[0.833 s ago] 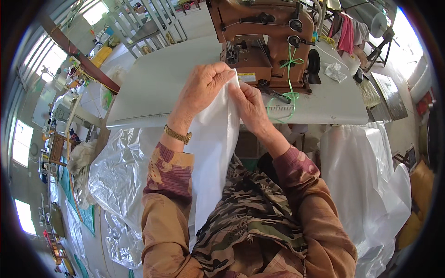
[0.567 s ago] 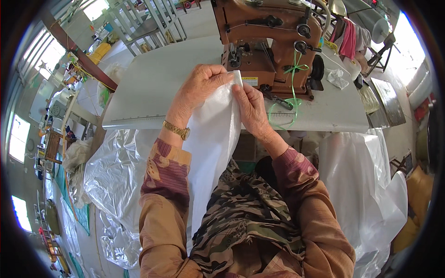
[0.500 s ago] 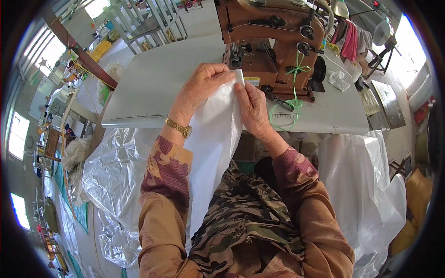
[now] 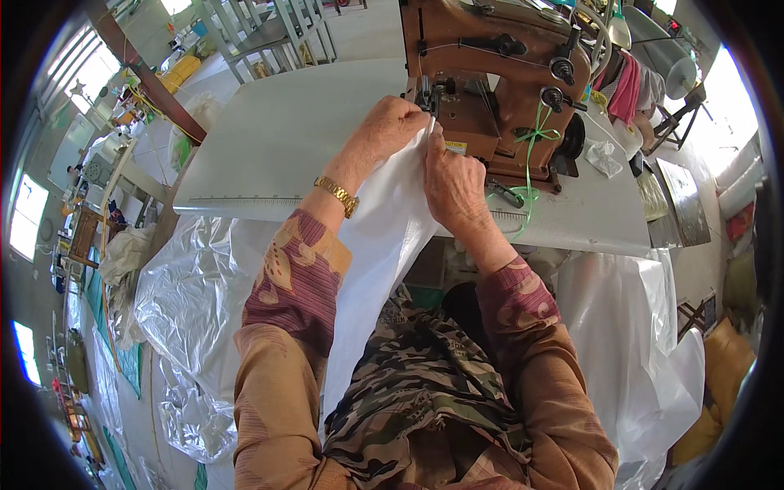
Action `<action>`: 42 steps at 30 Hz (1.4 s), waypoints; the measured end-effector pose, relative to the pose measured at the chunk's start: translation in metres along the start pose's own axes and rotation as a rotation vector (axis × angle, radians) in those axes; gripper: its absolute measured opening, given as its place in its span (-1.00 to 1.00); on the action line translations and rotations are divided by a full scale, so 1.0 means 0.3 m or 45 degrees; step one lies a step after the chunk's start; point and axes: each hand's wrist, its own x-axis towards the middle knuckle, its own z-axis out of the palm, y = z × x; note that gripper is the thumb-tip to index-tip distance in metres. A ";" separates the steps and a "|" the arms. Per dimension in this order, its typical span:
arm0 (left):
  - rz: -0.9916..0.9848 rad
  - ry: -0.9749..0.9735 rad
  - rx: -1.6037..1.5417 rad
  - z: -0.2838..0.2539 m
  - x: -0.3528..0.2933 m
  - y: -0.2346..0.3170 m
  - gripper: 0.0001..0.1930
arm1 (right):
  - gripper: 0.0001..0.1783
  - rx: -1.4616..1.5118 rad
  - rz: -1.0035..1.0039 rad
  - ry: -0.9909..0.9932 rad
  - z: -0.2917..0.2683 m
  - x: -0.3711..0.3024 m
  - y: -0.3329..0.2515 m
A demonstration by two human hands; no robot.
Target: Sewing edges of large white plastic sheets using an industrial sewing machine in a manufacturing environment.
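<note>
A long white plastic-like sheet (image 4: pixel 384 220) runs up from my lap to the brown sewing machine (image 4: pixel 474 122). My left hand (image 4: pixel 388 131), with a gold watch (image 4: pixel 336 196) on its wrist, pinches the sheet's narrow folded end just left of the needle and presser foot (image 4: pixel 427 94). On the right side of that end, my right hand (image 4: pixel 459 184) grips the edge, its index finger lying along the fold and the other fingers curled. Its thumb is hidden. The sheet's tip reaches the front of the presser foot.
The grey machine table (image 4: pixel 269 139) has a ruler strip along its front edge. A green ribbon (image 4: pixel 531 163) hangs from the machine. Clear plastic sheeting (image 4: pixel 192 286) drapes at the left, and a white plastic sheet (image 4: pixel 621 327) at the right. A metal chair (image 4: pixel 265 41) stands beyond the table.
Both hands have brought the folded end of the sheet closer to the presser foot. My right index finger now stretches along the fold. The view has shifted a little.
</note>
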 end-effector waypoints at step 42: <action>-0.139 0.162 -0.632 0.078 0.083 -0.228 -0.90 | -0.60 0.060 -0.441 0.681 0.183 0.106 0.158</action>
